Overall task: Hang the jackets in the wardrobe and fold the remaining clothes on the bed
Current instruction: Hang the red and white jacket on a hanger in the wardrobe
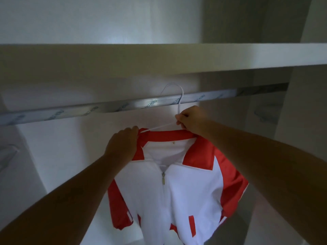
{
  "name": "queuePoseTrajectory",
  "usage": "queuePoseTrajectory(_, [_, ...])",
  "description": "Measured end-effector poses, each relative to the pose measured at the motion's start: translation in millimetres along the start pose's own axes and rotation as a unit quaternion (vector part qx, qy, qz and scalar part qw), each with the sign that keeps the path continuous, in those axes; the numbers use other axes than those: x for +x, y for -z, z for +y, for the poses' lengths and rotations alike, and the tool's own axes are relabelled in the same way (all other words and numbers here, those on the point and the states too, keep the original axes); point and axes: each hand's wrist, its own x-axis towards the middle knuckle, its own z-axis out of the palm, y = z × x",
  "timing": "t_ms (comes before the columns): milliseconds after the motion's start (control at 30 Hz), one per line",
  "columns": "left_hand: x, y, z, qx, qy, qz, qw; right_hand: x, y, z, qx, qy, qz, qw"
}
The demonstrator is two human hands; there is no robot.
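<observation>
- Overhead, one white shelf (159, 57) edge is seen across 12 o'clock, with one metal rail (123, 106) just beneath; bare rail is left open toward 9 and 3 o'clock.
- One red-and-white jacket (185, 191) is carried on one white hanger (179, 108) at 6 o'clock, its hook arched over the rail.
- Two hands are counted: the collar is gripped by the left hand (122, 144) at 9 o'clock, the hanger neck pinched by the right hand (192, 119) at 1 o'clock.

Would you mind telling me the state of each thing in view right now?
Jacket: on the hanger, zipped to the chest.
Hanger: hook over the rail.
Rail: wrapped in printed film.
Left hand: grips the jacket's collar.
Right hand: pinches the hanger's neck.
</observation>
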Motion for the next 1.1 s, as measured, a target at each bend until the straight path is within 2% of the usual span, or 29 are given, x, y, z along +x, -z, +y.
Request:
queuePoseTrajectory(233, [-2, -28, 10, 0.054, 0.039, -0.057, 0.996, -11, -21, 23, -0.010, 0.002, -0.016, 1.000])
queuePoseTrajectory(300, [-6, -32, 16, 0.042, 0.054, -0.046, 0.997, -18, -26, 26, -0.118, 0.039, 0.010, 0.992])
queuePoseTrajectory(367, [-7, -30, 20, 0.013, 0.075, -0.031, 0.997, -36, -34, 32, -0.211, 0.096, 0.082, 0.969])
queuePoseTrajectory(467, [-7, -24, 22, -0.003, 0.080, -0.033, 0.996, -89, -48, 46, -0.243, 0.207, 0.179, 0.931])
queuePoseTrajectory(533, [-10, -21, 21, 0.008, 0.061, -0.035, 0.997, -123, -66, 62, -0.236, 0.259, 0.145, 0.925])
queuePoseTrajectory(567, [-13, -20, 20, 0.014, 0.054, -0.031, 0.998, -134, -75, 69, -0.232, 0.241, 0.101, 0.937])
queuePoseTrajectory(600, [-15, -19, 19, 0.017, 0.046, -0.027, 0.998, -142, -85, 72, -0.226, 0.182, 0.045, 0.956])
queuePoseTrajectory(667, [-20, -16, 19, 0.021, 0.036, -0.022, 0.999, -150, -105, 78, -0.204, 0.022, -0.023, 0.978])
queuePoseTrajectory(733, [-24, -14, 20, 0.021, 0.032, -0.025, 0.999, -147, -126, 82, -0.169, -0.103, -0.021, 0.980])
queuePoseTrajectory(800, [-27, -15, 20, 0.024, 0.030, -0.027, 0.999, -141, -140, 79, -0.117, -0.184, 0.010, 0.976])
queuePoseTrajectory(933, [-30, -15, 19, 0.052, 0.021, -0.012, 0.998, -130, -154, 66, -0.060, -0.241, 0.074, 0.966])
queuePoseTrajectory(1100, [-39, -11, 17, 0.048, 0.016, -0.004, 0.999, -139, -145, 67, -0.095, -0.198, 0.065, 0.973])
